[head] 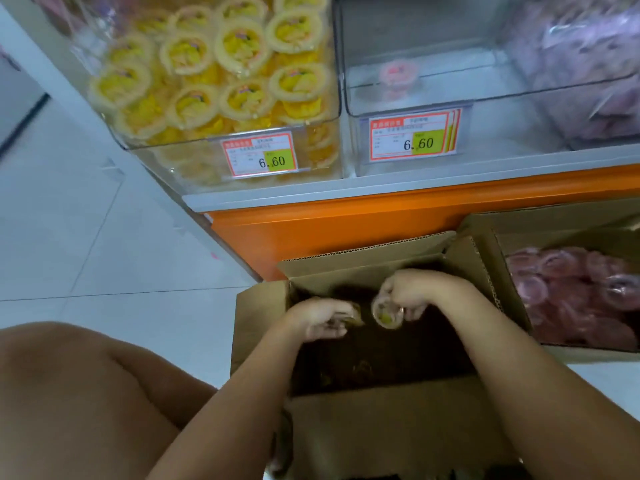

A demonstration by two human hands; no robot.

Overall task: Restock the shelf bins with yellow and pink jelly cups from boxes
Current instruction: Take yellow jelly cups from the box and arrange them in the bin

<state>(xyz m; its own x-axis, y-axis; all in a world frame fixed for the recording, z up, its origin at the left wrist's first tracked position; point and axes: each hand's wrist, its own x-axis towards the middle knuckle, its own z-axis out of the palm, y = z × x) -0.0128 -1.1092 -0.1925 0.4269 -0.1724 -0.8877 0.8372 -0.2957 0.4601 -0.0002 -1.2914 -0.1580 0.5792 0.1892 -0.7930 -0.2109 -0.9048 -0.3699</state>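
Note:
Both my hands are inside an open cardboard box (388, 431) on the floor. My right hand (407, 294) is shut on a yellow jelly cup (387, 315), held above the dark inside of the box. My left hand (320, 318) grips another cup (355, 315), mostly hidden by my fingers. The clear left bin (311, 157) on the shelf is piled with yellow jelly cups (214, 71). The clear middle bin (485, 133) holds a single pink jelly cup (396, 77). A second box (485, 237) at the right holds many pink jelly cups (575, 296).
An orange shelf base (329, 230) runs under the bins, just behind the boxes. Price tags reading 6.60 (261, 154) hang on both bins. A third bin at the far right holds purple packets (581, 57). White tiled floor (104, 237) lies to the left; my knee (79, 393) is at the lower left.

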